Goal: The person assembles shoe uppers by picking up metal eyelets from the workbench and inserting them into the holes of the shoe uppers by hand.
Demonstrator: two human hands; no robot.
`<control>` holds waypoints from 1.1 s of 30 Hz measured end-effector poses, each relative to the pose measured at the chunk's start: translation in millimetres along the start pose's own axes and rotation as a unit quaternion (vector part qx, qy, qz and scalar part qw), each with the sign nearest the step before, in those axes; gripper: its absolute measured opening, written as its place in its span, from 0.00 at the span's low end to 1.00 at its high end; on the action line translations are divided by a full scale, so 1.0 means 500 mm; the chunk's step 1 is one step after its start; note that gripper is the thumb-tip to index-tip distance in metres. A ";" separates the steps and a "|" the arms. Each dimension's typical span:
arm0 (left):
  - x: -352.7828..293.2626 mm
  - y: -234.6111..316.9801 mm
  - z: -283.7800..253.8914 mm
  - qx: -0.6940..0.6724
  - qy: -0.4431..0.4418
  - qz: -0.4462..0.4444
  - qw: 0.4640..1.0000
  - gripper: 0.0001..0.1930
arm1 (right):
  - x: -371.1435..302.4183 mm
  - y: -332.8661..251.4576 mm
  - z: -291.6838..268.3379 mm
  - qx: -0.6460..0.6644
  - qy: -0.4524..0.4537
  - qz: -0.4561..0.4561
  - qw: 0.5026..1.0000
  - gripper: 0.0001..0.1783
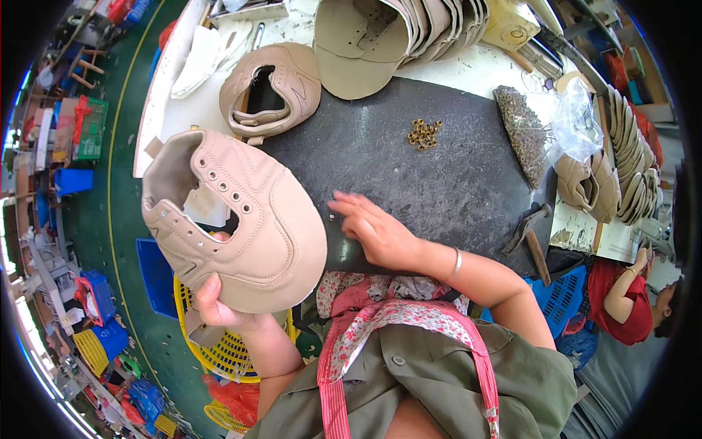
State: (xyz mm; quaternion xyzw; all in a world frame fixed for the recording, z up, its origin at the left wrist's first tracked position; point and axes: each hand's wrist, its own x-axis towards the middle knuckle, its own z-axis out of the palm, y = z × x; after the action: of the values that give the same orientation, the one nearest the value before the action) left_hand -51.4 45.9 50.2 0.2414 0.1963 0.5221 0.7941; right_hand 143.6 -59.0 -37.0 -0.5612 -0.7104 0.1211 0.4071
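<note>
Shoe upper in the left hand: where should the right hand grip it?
Probably the broad rounded rim, from the right: that edge of the beige shoe upper faces the right hand and is unobstructed, while the left hand holds the near side.

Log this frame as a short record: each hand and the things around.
Left hand: holds a beige shoe upper
Right hand: at the near side of the black mat, contact unclear
On mat: pile of brass rings
Mat's right edge: hammer
Farther back: second upper, stack of uppers
</note>
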 end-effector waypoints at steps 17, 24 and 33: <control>-0.036 -0.138 0.013 0.278 -0.048 -0.072 0.957 0.30 | 0.051 -0.063 -0.124 0.196 0.191 0.133 0.953 0.08; -0.042 -0.159 0.029 0.298 -0.082 -0.087 0.947 0.23 | 0.032 -0.052 -0.111 0.236 0.153 0.166 0.945 0.10; -0.043 -0.178 0.023 0.336 -0.114 -0.119 0.927 0.20 | -0.007 -0.037 -0.090 0.403 0.155 0.282 0.857 0.10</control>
State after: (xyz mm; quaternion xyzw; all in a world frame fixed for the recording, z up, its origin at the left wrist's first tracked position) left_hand 12.3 -6.3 8.4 0.5270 0.2958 0.2964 0.7395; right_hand 163.1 -81.4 1.6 -0.5355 -0.3384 0.4181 0.6511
